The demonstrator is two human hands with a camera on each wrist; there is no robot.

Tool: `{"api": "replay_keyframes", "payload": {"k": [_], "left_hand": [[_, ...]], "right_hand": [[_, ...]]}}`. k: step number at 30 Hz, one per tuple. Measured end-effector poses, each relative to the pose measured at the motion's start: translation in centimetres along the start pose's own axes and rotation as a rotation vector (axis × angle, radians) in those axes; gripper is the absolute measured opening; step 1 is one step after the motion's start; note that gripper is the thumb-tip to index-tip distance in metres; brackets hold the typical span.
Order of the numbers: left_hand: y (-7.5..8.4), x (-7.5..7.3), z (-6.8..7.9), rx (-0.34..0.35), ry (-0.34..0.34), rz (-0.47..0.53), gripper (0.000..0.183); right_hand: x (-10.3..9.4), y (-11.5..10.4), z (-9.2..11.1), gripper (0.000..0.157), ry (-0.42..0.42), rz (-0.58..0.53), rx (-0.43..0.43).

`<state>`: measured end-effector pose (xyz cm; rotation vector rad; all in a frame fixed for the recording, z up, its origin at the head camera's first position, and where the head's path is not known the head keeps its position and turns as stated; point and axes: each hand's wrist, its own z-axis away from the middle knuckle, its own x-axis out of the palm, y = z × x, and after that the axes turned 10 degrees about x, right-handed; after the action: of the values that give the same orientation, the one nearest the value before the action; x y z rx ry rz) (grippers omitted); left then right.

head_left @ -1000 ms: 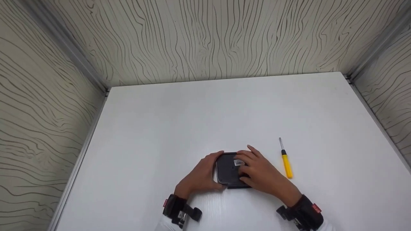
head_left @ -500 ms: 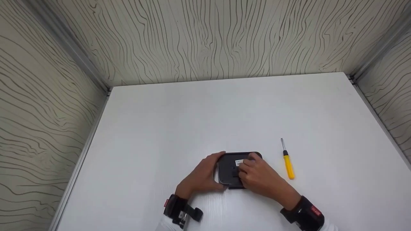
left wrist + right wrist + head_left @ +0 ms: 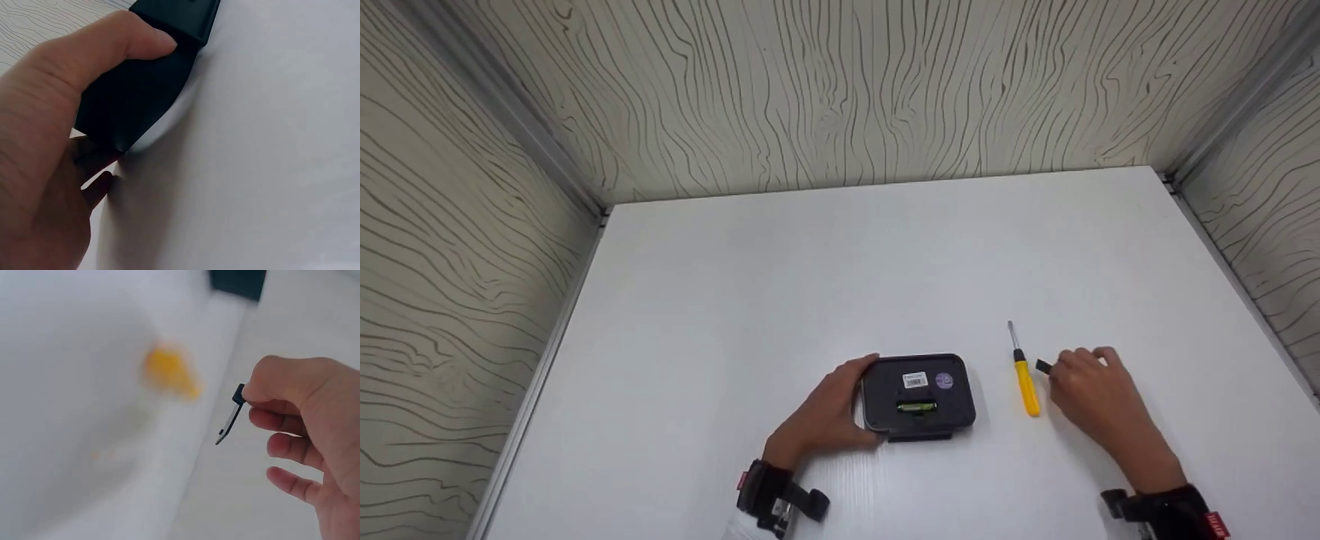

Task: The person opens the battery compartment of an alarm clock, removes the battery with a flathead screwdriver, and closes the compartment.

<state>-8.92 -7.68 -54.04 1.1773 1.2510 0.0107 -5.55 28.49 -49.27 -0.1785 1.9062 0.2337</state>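
A black battery-powered device (image 3: pixel 885 394) with rounded corners lies on the white table, its back facing up. Its battery compartment is uncovered, with a green battery (image 3: pixel 916 407) inside. My left hand (image 3: pixel 829 412) grips the device's left end, thumb at the near edge and fingers at the far edge; the left wrist view shows the thumb pressing on the black casing (image 3: pixel 132 95). Off to the right, my right hand (image 3: pixel 1099 394) pinches a small black battery cover (image 3: pixel 1043 367) between thumb and forefinger. The cover (image 3: pixel 229 417) hangs clear of the table in the right wrist view.
A yellow-handled screwdriver (image 3: pixel 1027 386) lies between the device and my right hand, its tip pointing away from me. Wood-patterned panels (image 3: pixel 840 97) stand behind the table (image 3: pixel 810 277) and at both sides.
My right hand has lifted the battery cover off the device and moved right with it, past the screwdriver. The battery has come into view. My left hand keeps its grip.
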Motion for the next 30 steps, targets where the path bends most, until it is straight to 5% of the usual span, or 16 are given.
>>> {"api": "replay_keyframes", "payload": {"k": [5, 12, 20, 24, 27, 30], "left_hand": [[-0.1, -0.2, 0.3, -0.016, -0.003, 0.011, 0.105], [-0.1, 0.1, 0.2, -0.039, -0.015, -0.009, 0.106], [0.1, 0.4, -0.5, -0.028, -0.003, -0.023, 0.104], [0.0, 0.4, -0.5, -0.030, -0.002, -0.024, 0.105], [0.0, 0.4, -0.3, -0.049, 0.001, -0.023, 0.104], [-0.1, 0.4, -0.1, -0.061, 0.008, -0.026, 0.104]], "right_hand": [[1.7, 2.3, 1.3, 0.017, -0.094, 0.001, 0.066], [1.7, 0.8, 1.2, 0.019, 0.030, -0.119, 0.167], [2.1, -2.0, 1.0, 0.026, -0.205, -0.215, 0.370], [1.1, -2.4, 0.9, 0.021, -0.009, -0.352, 0.395], [-0.5, -2.9, 0.3, 0.028, 0.208, -0.503, 0.344], [-2.7, -3.9, -0.6, 0.035, 0.329, -0.626, 0.287]]}}
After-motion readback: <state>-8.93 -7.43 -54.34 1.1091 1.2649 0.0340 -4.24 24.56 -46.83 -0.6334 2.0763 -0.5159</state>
